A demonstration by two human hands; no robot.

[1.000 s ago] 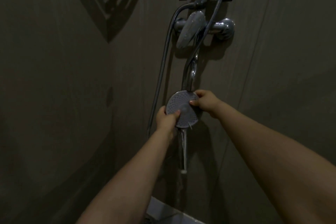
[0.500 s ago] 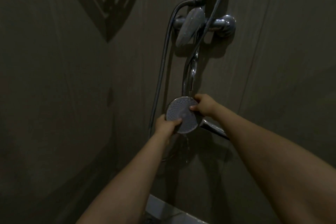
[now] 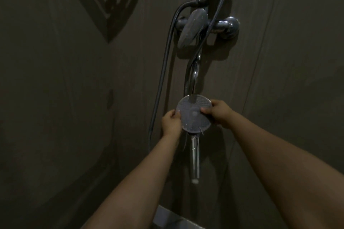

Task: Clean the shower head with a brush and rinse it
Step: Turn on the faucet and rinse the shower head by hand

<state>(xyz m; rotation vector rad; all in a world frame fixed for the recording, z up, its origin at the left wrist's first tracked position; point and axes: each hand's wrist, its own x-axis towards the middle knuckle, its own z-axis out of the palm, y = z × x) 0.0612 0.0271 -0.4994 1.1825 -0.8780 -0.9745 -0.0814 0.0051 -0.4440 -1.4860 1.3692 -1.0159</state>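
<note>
While gripped by left hand (image 3: 171,123) and right hand (image 3: 217,112) at frame centre under the spout (image 3: 193,74), shower head (image 3: 193,114) looked wet; could slip, swing on hose (image 3: 163,72).

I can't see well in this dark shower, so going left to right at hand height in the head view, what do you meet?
Hose → left hand → shower head → right hand.

One camera on my head, looking at the shower wall.

It looks forward and a bit down along my arms, close to the wall (image 3: 74,98). The tap (image 3: 226,27) sits near the top and my hands in the middle. No other view.
</note>
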